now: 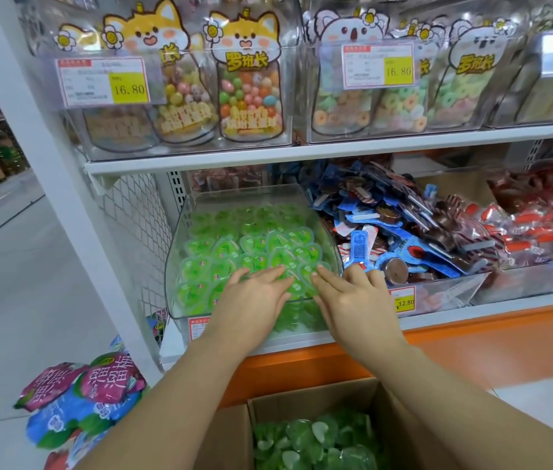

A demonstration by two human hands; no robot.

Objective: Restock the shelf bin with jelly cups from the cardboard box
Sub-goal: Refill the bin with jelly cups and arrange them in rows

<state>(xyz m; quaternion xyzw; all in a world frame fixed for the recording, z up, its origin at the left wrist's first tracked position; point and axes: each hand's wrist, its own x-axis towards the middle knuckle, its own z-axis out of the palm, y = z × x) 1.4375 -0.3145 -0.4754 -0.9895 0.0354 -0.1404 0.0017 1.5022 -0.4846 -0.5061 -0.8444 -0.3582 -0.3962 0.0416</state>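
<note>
A clear plastic shelf bin point(180, 232) on the lower shelf holds several green heart-shaped jelly cups point(254, 245). My left hand point(251, 300) lies flat at the bin's front edge, its straight fingers touching the front cups. My right hand point(353, 300) lies beside it, fingers spread over the cups at the bin's front right corner. Neither hand grips a cup. Below, between my forearms, an open cardboard box point(302, 405) contains more green jelly cups point(315, 439).
To the right, a bin of blue-wrapped chocolate cups point(404, 232) adjoins the green one, then red-wrapped snacks point(539, 225). The upper shelf point(302, 152) carries clear bins of candy bags. Pink and blue snack bags point(91, 395) are stacked on the floor at left. An aisle runs off at far left.
</note>
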